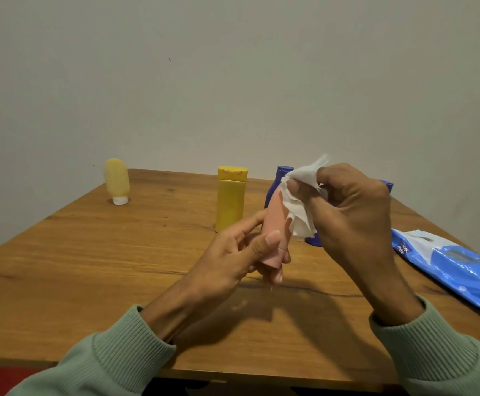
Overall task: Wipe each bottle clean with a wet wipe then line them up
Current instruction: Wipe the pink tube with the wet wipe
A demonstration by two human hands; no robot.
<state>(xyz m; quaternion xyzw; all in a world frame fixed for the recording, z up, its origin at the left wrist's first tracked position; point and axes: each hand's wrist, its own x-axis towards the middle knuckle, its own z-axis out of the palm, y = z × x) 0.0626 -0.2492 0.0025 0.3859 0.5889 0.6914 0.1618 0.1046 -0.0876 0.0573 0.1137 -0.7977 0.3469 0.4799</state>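
Observation:
My left hand grips a pink bottle near its lower cap end and holds it above the wooden table. My right hand pinches a white wet wipe against the bottle's upper part. A yellow bottle stands upright behind my left hand. A pale yellow tube stands on its white cap at the far left. A dark blue bottle stands behind the pink one, mostly hidden. Another blue cap peeks out behind my right hand.
A blue and white wet wipe pack lies flat on the table's right side, reaching its right edge. A plain wall rises right behind the table. The table's front edge runs below my forearms.

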